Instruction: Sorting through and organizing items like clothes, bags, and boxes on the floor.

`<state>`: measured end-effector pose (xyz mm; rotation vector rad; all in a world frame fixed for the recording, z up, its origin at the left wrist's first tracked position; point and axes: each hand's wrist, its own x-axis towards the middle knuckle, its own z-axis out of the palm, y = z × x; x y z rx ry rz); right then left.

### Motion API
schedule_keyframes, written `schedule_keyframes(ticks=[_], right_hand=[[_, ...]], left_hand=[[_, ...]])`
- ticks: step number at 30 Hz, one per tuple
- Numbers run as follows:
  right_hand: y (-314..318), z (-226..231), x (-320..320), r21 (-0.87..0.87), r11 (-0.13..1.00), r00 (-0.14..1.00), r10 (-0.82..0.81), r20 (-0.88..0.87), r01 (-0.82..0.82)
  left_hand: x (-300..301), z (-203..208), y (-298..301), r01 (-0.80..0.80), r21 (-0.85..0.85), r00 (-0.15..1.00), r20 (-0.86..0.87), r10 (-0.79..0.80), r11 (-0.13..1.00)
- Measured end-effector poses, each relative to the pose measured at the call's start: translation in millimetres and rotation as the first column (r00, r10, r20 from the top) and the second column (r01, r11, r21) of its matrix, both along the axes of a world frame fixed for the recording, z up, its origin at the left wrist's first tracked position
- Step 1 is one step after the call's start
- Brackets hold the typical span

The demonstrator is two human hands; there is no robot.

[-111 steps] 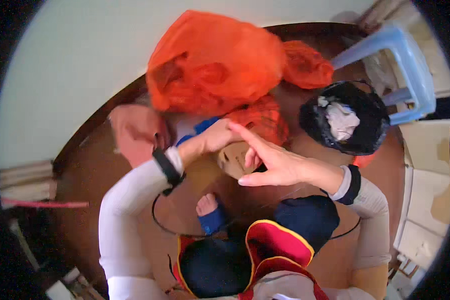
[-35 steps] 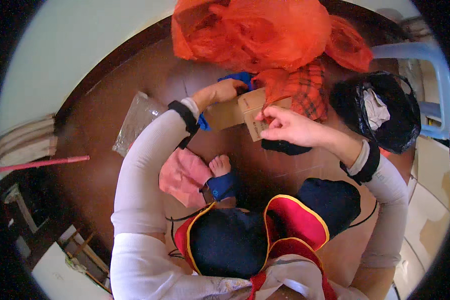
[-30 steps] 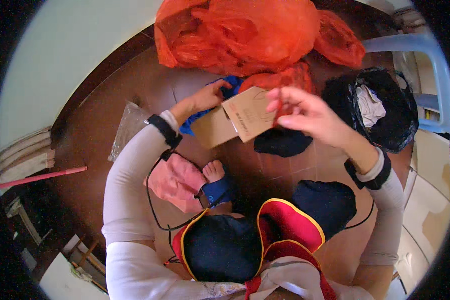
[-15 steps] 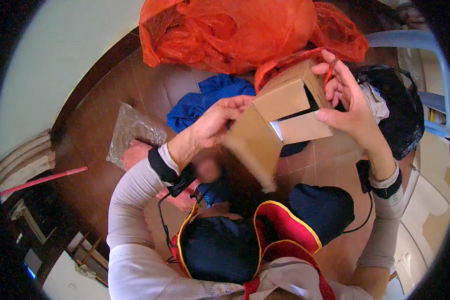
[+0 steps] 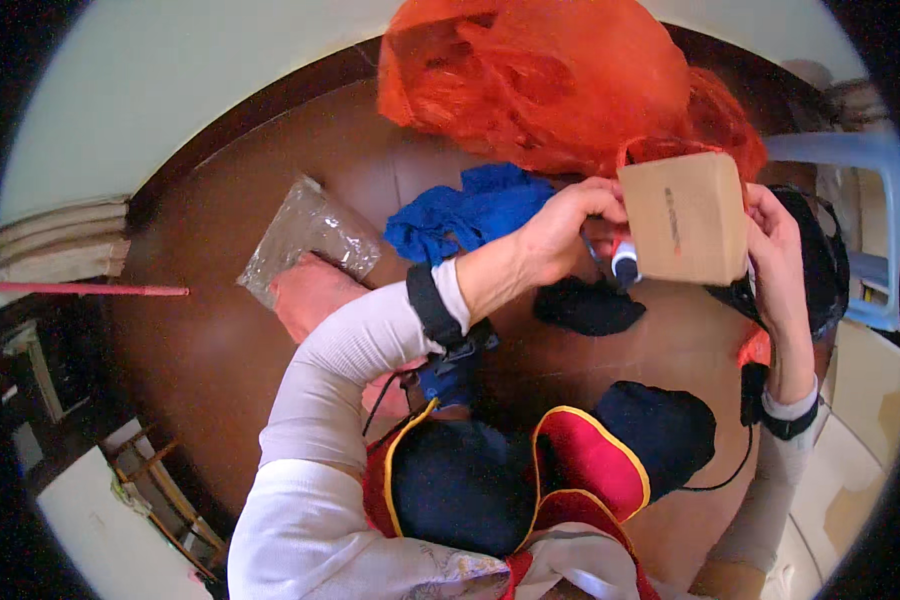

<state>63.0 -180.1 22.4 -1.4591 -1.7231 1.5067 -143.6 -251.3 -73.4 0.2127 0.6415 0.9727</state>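
Cardboard box (image 5: 682, 220), flat-sided, smooth; right fingers (image 5: 766, 212) grip it, left fingers (image 5: 598, 196) bend alongside, hold unclear.

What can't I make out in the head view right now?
In the head view:
Cardboard box: far side turned away from the camera.
Small white and dark object: too small to identify.
Black bag: partly behind the right hand.
Orange bag: top cut off by the upper edge.
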Motion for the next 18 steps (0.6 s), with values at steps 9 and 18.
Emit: schedule_keyframes(ticks=[9, 18], right_hand=[[-18.9, 107.4, -110.3, -0.216, 0.919, 0.91, 0.249, -0.332, -0.33], [-29.3, 60.3, -227.8, -0.017, 0.898, 0.767, 0.366, -0.527, -0.44]], left_hand=[[-102.8, 134.5, -66.0, -0.26, -0.07, 0.945, -0.222, 0.239, 0.963], [-188.1, 163.7, -79.4, -0.666, 0.162, 0.636, -0.387, 0.668, 0.728]])
